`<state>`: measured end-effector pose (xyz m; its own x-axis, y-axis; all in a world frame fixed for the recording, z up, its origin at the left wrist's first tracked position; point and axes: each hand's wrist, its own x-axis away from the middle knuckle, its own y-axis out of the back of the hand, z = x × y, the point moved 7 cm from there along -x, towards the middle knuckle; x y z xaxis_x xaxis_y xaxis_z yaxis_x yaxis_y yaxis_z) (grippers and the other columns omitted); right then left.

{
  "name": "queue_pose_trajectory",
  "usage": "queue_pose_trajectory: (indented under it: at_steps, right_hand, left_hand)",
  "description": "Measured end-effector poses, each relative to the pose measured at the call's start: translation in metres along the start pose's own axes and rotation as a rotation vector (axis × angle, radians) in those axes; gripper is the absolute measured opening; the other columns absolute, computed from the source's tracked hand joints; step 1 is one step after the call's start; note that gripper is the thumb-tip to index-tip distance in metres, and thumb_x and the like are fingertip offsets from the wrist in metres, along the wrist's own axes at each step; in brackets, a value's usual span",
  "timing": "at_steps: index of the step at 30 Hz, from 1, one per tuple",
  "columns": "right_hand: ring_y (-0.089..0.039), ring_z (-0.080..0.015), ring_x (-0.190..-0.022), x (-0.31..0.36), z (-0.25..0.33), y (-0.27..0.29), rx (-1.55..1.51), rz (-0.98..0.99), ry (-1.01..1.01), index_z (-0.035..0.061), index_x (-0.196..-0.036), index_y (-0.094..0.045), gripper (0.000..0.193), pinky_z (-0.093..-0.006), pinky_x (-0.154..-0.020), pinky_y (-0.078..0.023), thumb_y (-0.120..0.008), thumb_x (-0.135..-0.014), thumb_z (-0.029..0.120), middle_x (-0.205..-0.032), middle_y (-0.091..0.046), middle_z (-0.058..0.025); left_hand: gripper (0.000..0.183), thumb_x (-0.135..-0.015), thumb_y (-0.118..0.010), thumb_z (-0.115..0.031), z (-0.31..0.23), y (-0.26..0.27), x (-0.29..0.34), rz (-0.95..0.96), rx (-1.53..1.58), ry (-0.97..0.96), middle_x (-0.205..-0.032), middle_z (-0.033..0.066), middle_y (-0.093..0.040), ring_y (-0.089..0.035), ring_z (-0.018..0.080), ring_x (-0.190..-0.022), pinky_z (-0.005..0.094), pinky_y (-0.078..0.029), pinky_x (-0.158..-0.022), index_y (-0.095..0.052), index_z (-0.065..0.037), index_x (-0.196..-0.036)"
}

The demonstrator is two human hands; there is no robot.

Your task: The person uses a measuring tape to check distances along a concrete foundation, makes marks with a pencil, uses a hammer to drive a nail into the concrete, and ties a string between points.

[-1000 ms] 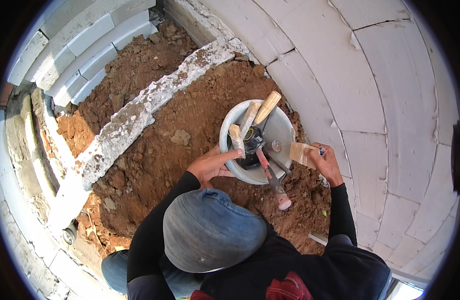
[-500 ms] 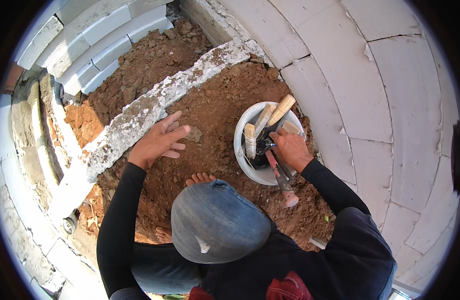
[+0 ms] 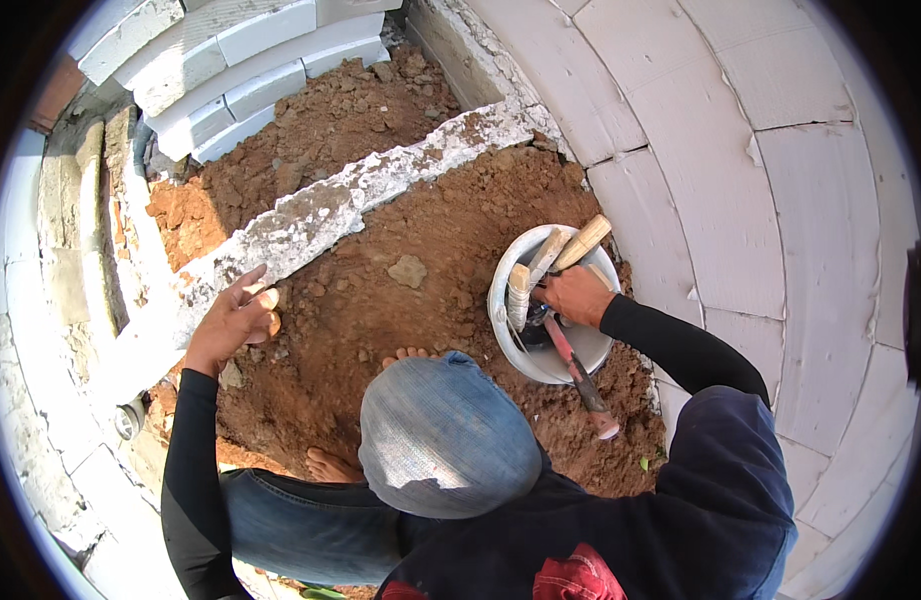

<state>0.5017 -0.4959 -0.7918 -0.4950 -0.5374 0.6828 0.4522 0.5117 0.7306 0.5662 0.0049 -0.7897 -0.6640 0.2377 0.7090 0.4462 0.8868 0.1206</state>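
Observation:
My left hand [image 3: 236, 320] hovers over the soil beside the rough concrete beam [image 3: 281, 235], fingers loosely bent and apart, holding nothing that I can see. Inside a white bucket [image 3: 499, 320] on the right is my right hand [image 3: 578, 297], its fingers bent down among the tools; what they grip is hidden. Around that hand stand a thick wooden handle [image 3: 585, 243], a flatter wooden handle [image 3: 548, 250] and a cord-wrapped handle [image 3: 519, 300]. A hammer-like tool with a worn red shaft [image 3: 579, 378] leans out over the near rim.
Reddish soil [image 3: 351, 310] with a loose stone [image 3: 409, 271] lies between my hands. A pale block wall [image 3: 721, 210] rises on the right. White blocks [image 3: 266, 95] are stacked at the far left. My knee in blue jeans [image 3: 451, 430] is close below the bucket.
My left hand has moved left and nearer to me, away from the middle of the soil, and its fingers have curled more. My right hand stays in the bucket; the view has shifted slightly.

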Motion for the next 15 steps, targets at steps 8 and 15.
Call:
queue_pose_trajectory:
  at_steps: [8,15]
  right_hand:
    - [-0.069,-0.0336,-0.094,0.076,-0.038,0.081,-0.422,-0.05,-0.234,0.026,-0.129,-0.063,0.047,-0.0435,-0.08,-0.056,-0.075,-0.084,0.016,-0.101,-0.069,-0.0079]
    - [-0.062,-0.0149,-0.106,0.092,-0.041,0.138,-1.261,0.253,-0.204,-0.0006,-0.137,-0.057,0.055,-0.0322,-0.096,-0.05,-0.077,-0.087,0.009,-0.118,-0.07,-0.0075]
  left_hand:
    - [0.076,-0.095,-0.069,-0.041,-0.02,-0.021,0.0,0.06,-0.013,-0.066,-0.089,0.0014,-0.062,-0.058,0.0089,-0.078,0.0258,-0.05,-0.07,-0.039,-0.003,-0.154]
    - [0.083,-0.096,-0.065,-0.051,-0.04,-0.067,0.008,0.232,-0.027,-0.205,-0.127,0.0131,-0.065,-0.065,0.0202,-0.103,0.0342,-0.054,-0.087,-0.033,-0.003,-0.156]
